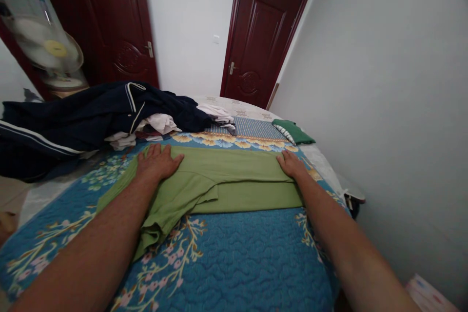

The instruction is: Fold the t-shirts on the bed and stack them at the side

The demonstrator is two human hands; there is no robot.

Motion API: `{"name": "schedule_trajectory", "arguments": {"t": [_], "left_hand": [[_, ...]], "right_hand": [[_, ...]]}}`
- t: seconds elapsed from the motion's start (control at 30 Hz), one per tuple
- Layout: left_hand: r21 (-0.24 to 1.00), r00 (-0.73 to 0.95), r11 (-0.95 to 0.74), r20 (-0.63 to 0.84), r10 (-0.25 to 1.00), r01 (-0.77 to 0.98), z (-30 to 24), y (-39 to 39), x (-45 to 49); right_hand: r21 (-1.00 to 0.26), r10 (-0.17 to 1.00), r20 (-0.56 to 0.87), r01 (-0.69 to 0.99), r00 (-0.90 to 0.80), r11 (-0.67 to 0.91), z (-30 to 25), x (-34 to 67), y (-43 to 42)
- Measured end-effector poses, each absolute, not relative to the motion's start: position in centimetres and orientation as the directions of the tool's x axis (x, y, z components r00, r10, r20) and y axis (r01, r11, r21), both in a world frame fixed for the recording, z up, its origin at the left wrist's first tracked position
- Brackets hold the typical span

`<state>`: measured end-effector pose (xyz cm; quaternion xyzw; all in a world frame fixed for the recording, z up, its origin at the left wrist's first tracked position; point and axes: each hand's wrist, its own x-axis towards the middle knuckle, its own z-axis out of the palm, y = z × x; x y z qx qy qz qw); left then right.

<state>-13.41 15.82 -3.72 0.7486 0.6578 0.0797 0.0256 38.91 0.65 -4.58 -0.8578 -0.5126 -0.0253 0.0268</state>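
Blue quilting with a wavy stitched relief and pink-and-cream blossom sprays covers the bed, and on this blue floral quilt [256, 258] I see a light green, smooth, thin-cloth garment [226, 163] laid in a long folded strip. It runs from beneath one hand to the other, with a fold line between them and a crumpled, bunched corner on the near side of the left hand.

The bare left hand [155, 161] lies flat and open on the garment's far edge, thumb spread away from the fingers. The bare right hand [290, 163] also presses open-palmed, on the other end; neither pinches the cloth. The left forearm hides some of the fabric.

Beyond the left hand sprawls a heap of dark navy clothing with white piping [102, 112], a crumpled pale cloth [159, 122] tucked against it. Just past the right hand rests a folded dark green cloth [298, 132], near the plain white wall [376, 83].
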Motion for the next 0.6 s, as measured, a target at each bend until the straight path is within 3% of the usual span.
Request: {"name": "schedule_trajectory", "arguments": {"t": [0.6], "left_hand": [[0.099,0.149,-0.162,0.122,0.981,0.982,-3.8,16.1,-13.8]], "right_hand": [[-0.113,0.804,0.238,0.837,0.545,-0.535,-4.3,38.1,0.2]]}}
